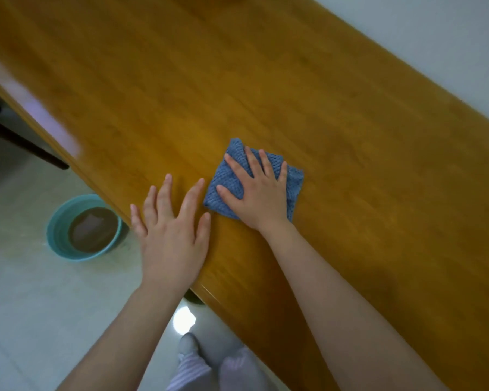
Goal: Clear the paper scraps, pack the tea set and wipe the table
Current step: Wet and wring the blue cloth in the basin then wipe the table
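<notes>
Blue cloth (294, 190), flat under right hand (261, 194), seemingly pressed down

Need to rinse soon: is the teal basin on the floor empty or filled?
Partly filled: the teal basin holds dark liquid with a reflection on it, below the rim.

Left hand (171, 230) flat, fingers spread, palm down; right hand (259, 193) flat, fingers splayed, forearm extended
</notes>
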Motion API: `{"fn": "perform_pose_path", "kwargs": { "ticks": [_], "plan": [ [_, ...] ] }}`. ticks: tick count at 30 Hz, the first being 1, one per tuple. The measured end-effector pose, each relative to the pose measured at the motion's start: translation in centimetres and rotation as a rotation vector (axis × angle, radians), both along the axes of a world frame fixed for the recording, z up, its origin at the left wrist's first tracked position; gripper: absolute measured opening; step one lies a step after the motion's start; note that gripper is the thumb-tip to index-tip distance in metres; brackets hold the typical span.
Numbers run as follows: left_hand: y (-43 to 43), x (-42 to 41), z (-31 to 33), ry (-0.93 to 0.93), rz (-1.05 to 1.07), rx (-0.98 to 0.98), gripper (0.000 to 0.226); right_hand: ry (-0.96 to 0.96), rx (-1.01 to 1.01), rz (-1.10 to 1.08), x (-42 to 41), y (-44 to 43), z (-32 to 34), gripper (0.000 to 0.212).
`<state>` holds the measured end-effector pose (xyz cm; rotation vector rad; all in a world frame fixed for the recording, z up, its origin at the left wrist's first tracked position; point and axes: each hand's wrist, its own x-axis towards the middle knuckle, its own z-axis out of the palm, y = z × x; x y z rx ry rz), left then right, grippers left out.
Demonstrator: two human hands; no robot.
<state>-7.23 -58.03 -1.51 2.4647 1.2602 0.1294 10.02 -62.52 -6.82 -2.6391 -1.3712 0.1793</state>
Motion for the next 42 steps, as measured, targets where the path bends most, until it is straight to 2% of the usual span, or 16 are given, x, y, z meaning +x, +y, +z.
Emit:
{"fn": "perform_pose_path", "kwargs": {
  "ticks": [9,18,22,28,36,42],
  "plan": [
    [-4.1,4.1,-0.3,0.037,0.078,0.013,0.059,-0.013,-0.007,0.05,7.8,-0.2,-0.2,0.067],
    [-8.6,10.1,-0.1,-0.039,0.223,-0.006,0.053,-0.014,-0.027,0.092,16.0,0.1,0.1,0.067],
    [-9.1,11.2,-0.5,-0.01,0.199,0.011,0.06,-0.021,-0.02,0.059,18.6,0.5,0.1,0.067],
    [-9.4,13.6,-1.0,0.006,0.21,0.045,0.057,-0.043,-0.007,0.076,22.1,1.9,-0.1,0.067],
    [-9.5,22.1,-0.9,-0.045,0.307,0.08,0.059,-0.075,-0.029,0.182,30.6,4.6,-0.1,0.07],
    [-10.8,27.6,-0.7,-0.064,0.33,0.066,0.057,-0.079,-0.066,0.152,39.0,4.9,0.3,0.072]
  ]
}}
